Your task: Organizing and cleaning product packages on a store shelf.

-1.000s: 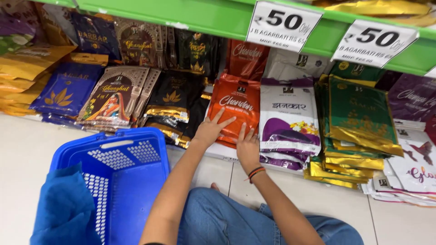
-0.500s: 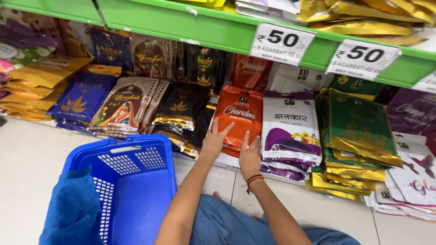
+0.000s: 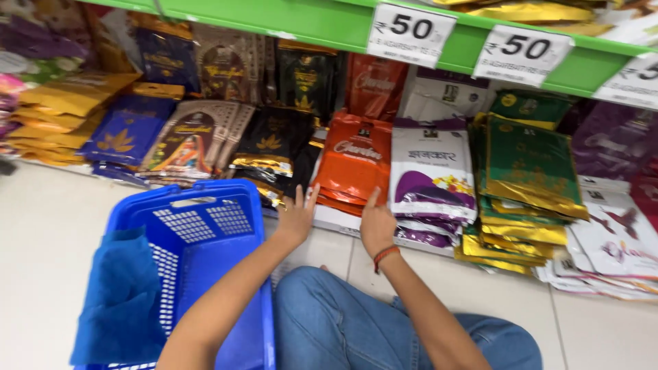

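Both hands, the left hand [image 3: 296,218] and right hand [image 3: 376,223], rest spread at the glossy orange packet stack [image 3: 355,163], grasping nothing; the blue plastic basket [image 3: 205,233] holds only blue cloth [image 3: 116,301].

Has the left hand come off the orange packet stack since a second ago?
Yes. The left hand has drawn back toward the person: earlier it lay flat on the orange packets, now it sits below their lower left edge, with only the fingertips near them.

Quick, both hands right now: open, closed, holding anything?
Left hand: open, fingers spread, holding nothing, at the lower edge of the stack of orange foil pouches.
Right hand: open, empty, forefinger raised toward the same stack.
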